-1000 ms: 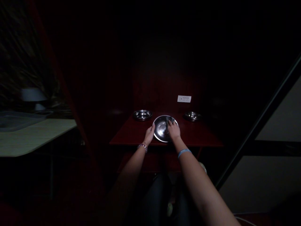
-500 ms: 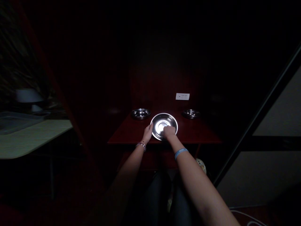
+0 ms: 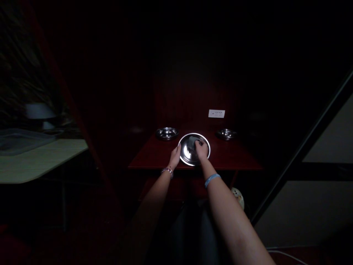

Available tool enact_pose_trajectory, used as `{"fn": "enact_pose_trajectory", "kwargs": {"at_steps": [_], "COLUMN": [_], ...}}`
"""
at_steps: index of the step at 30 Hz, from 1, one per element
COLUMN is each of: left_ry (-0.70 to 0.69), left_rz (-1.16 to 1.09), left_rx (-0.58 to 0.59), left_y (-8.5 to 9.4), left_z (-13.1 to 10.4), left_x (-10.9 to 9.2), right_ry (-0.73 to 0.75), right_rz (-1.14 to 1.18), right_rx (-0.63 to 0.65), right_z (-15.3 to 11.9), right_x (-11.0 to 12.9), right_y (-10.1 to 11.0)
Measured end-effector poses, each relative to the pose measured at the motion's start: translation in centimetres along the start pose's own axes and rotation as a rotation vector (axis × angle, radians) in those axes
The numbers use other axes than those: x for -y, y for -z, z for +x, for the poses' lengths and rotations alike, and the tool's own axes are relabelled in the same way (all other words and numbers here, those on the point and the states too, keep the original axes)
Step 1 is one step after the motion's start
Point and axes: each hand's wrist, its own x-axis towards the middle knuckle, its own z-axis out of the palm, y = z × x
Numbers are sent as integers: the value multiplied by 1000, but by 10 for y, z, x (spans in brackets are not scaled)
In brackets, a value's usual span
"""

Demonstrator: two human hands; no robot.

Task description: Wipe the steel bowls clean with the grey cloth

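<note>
A shiny stainless steel bowl (image 3: 189, 156), wide and shallow, is tilted toward me over the front part of the dark red table. My left hand (image 3: 174, 156), with a beaded bracelet at the wrist, grips its left rim. Inside the bowl, my right hand (image 3: 202, 149) has its fingers bent together against the inner surface. A greyish patch lies by those fingertips; whether it is a cloth or a reflection I cannot make out. A blue band circles the right wrist.
Two more steel bowls stand toward the back of the red table (image 3: 154, 156): a left bowl (image 3: 167, 134) and a right bowl (image 3: 226, 134). A white wall socket (image 3: 216, 113) is behind them. At far left is a pale table (image 3: 49, 156) with a clear plastic tray (image 3: 24, 141).
My right hand has moved up inside the bowl, from near its centre toward the upper right. My left hand keeps its hold on the rim. The view has shifted slightly.
</note>
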Motion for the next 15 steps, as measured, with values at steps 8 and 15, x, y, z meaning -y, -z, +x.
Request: {"fn": "enact_pose_trajectory", "kwargs": {"at_steps": [8, 15], "left_ry": [12, -17], "left_rz": [12, 39], "left_rx": [-15, -15], "left_y": [-1, -1], "left_z": [2, 5], "left_x": [0, 6], "right_ry": [77, 169], "right_rz": [-93, -493], "right_rx": [-57, 220], "right_z": [-12, -24], "right_x": [3, 5], "right_y": [5, -2]}}
